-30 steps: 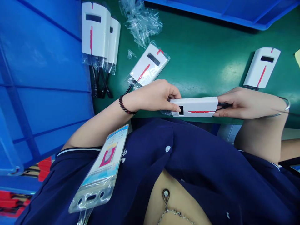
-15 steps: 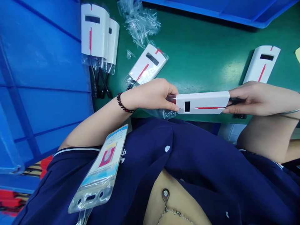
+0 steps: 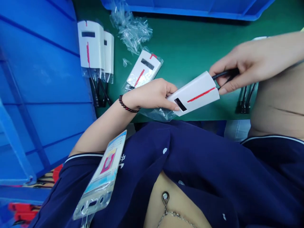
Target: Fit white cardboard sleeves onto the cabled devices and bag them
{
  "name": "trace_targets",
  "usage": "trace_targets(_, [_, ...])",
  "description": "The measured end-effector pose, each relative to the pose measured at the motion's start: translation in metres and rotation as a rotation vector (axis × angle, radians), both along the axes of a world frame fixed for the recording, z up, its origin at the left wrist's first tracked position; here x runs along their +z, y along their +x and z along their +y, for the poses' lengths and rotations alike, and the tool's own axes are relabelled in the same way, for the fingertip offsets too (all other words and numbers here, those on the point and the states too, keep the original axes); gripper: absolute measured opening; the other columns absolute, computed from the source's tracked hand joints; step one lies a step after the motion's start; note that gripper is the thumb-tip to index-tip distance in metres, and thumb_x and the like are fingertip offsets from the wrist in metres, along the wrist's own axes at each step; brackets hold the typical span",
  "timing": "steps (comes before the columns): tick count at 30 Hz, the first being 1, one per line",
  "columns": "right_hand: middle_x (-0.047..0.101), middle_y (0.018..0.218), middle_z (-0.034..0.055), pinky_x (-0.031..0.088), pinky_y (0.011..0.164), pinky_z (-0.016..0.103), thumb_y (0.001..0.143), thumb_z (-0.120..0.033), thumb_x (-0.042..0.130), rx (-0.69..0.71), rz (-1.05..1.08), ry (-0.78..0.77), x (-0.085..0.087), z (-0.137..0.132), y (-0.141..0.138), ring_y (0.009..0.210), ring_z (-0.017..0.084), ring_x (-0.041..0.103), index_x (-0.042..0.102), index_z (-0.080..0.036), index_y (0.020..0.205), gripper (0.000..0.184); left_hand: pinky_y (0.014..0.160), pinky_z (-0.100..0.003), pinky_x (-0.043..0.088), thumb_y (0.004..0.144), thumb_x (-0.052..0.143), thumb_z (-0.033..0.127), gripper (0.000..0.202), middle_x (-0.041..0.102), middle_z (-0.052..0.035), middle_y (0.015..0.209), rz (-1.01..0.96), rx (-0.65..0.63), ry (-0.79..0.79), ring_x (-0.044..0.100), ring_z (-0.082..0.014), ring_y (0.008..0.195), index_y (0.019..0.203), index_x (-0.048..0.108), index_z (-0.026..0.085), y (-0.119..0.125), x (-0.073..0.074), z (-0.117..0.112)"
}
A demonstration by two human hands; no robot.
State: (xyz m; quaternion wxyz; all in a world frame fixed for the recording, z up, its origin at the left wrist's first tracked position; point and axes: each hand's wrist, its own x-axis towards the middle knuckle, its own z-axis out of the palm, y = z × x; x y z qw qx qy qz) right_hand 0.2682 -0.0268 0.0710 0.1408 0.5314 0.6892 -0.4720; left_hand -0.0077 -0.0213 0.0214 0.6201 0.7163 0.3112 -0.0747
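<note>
A white flat device point(image 3: 196, 92) with a red stripe and a dark window hangs tilted over the near edge of the green table point(image 3: 197, 47). My left hand point(image 3: 152, 95) pinches its lower end together with a clear plastic bag point(image 3: 156, 113) that trails beneath. My right hand point(image 3: 251, 61) is closed on the black cable point(image 3: 222, 74) at the device's upper end. Black plugs point(image 3: 243, 103) dangle below my right hand.
A bagged white device point(image 3: 142, 69) lies just beyond my left hand. Two more bagged devices point(image 3: 95, 47) lean against the blue crate point(image 3: 40, 82) on the left. A heap of clear plastic bags point(image 3: 131, 27) lies at the back, below another blue bin point(image 3: 190, 8).
The device has tilted, its cable end lifted up and to the right with my right hand. The clear bag has slipped off toward my left hand. The view shifted slightly.
</note>
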Motion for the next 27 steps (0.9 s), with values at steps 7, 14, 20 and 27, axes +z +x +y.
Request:
trace_targets(7, [0.066, 0.13, 0.0051, 0.044, 0.08, 0.049, 0.089, -0.063, 0.039, -0.326, -0.009, 1.117, 0.037, -0.032, -0.024, 0.123, 0.045, 0.056, 0.064, -0.022, 0.133, 0.065, 0.077, -0.032, 0.06, 0.054, 0.092, 0.039, 0.051, 0.078, -0.0089, 0.098, -0.23, 0.434, -0.358, 0.074, -0.022, 0.086, 0.094, 0.073, 0.015, -0.01, -0.017, 0.001])
trace_targets(14, [0.071, 0.08, 0.0004, 0.059, 0.071, 0.032, 0.089, -0.017, 0.066, -0.363, 0.6, 1.482, -0.037, -0.083, -0.079, 0.077, 0.016, 0.069, 0.066, -0.021, 0.093, 0.006, 0.071, -0.031, 0.064, 0.057, 0.094, 0.036, 0.046, 0.078, -0.005, 0.089, -0.522, 0.659, -0.543, 0.076, -0.024, 0.082, 0.094, 0.074, 0.017, -0.012, -0.016, -0.001])
trace_targets(20, [0.068, 0.099, 0.0067, 0.051, 0.058, 0.023, 0.1, -0.05, 0.05, -0.766, 0.806, 1.246, -0.059, -0.063, -0.068, 0.075, 0.011, 0.065, 0.06, -0.02, 0.119, 0.037, 0.074, -0.034, 0.063, 0.062, 0.091, 0.034, 0.045, 0.078, -0.0075, 0.097, -0.482, 0.588, -0.443, 0.075, -0.0245, 0.086, 0.1, 0.075, 0.016, -0.011, -0.005, -0.008])
trace_targets(27, [0.036, 0.162, -0.0008, 0.006, 0.123, 0.061, 0.07, -0.073, 0.073, -0.053, 0.053, 1.557, 0.029, -0.066, -0.002, 0.151, 0.046, 0.019, 0.041, -0.036, 0.15, 0.095, 0.066, -0.028, 0.05, 0.072, 0.078, 0.038, 0.036, 0.076, -0.0046, 0.087, -0.06, 0.22, 0.192, 0.069, -0.0222, 0.078, 0.099, 0.075, 0.016, -0.019, 0.038, 0.0])
